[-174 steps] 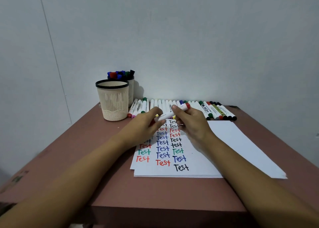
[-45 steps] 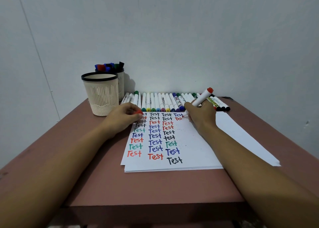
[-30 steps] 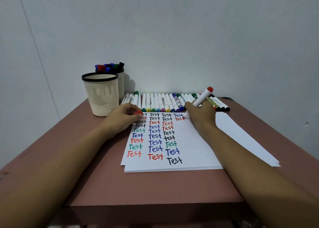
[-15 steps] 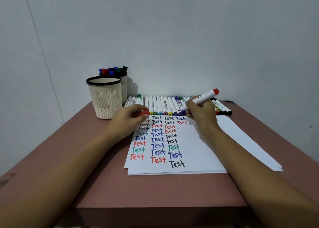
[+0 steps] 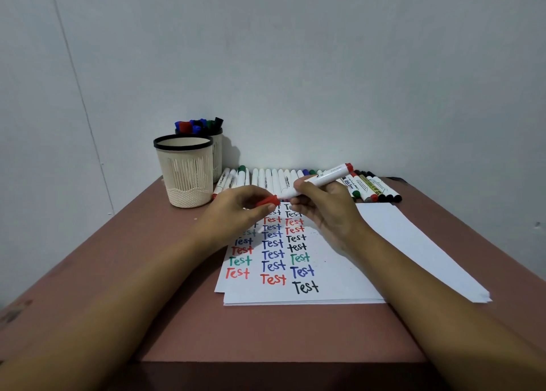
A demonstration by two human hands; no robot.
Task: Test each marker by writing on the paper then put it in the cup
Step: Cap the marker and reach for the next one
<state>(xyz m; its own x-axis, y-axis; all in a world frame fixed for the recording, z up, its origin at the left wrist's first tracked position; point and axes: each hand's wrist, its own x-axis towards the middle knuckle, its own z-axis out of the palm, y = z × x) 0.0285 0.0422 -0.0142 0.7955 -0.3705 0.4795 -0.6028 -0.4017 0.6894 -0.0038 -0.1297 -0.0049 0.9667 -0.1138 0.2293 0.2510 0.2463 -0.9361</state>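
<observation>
1. The white marker (image 5: 323, 180) with the red end is held in the right hand (image 5: 328, 213). The grip is wrapped round the lower barrel.
2. It is carried just above the far edge of the paper (image 5: 339, 275) and tilted, with its red butt raised up and to the right.
3. The red cap (image 5: 267, 201) is pinched in the left hand (image 5: 233, 216), in a narrow grip of thumb and fingertips, above the paper's far left part.
4. The cap's mouth is lined up with the marker's writing end, and the two are seen right together. Whether the cap is seated cannot be told.
5. The paper is a loose stack lying flat on the reddish-brown bench (image 5: 177, 316). Its top sheet is filled with columns of "Test" in red, blue, green and black.
6. A row of markers (image 5: 274, 180) is laid side by side just beyond the paper's far edge, against the wall.
7. A beige slotted cup (image 5: 186, 174) with a black rim stands beyond the paper's far left corner.
8. A second cup (image 5: 218, 154) is tucked behind the first, farther from the paper. It is packed with capped markers (image 5: 201, 124), with red, blue, green and black tops showing.
</observation>
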